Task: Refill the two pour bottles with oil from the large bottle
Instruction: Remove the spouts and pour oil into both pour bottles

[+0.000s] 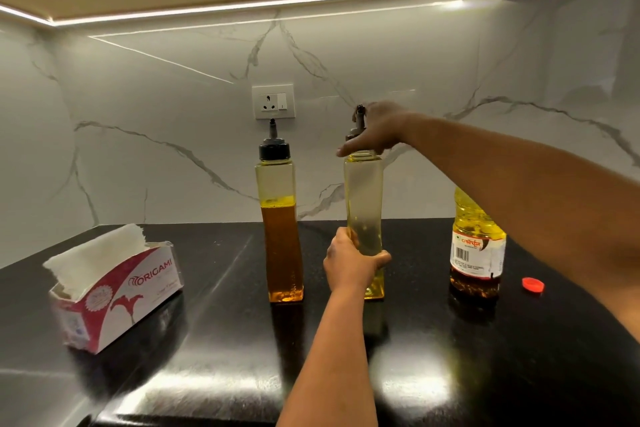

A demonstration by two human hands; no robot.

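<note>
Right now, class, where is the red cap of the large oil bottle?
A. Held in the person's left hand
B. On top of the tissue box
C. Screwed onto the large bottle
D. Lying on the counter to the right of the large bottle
D: the red cap lies on the black counter just right of the large bottle, apart from both hands.

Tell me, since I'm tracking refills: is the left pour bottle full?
No, partly full: amber oil reaches about two thirds up the left pour bottle, clear above. Its black spout cap is on.
</note>
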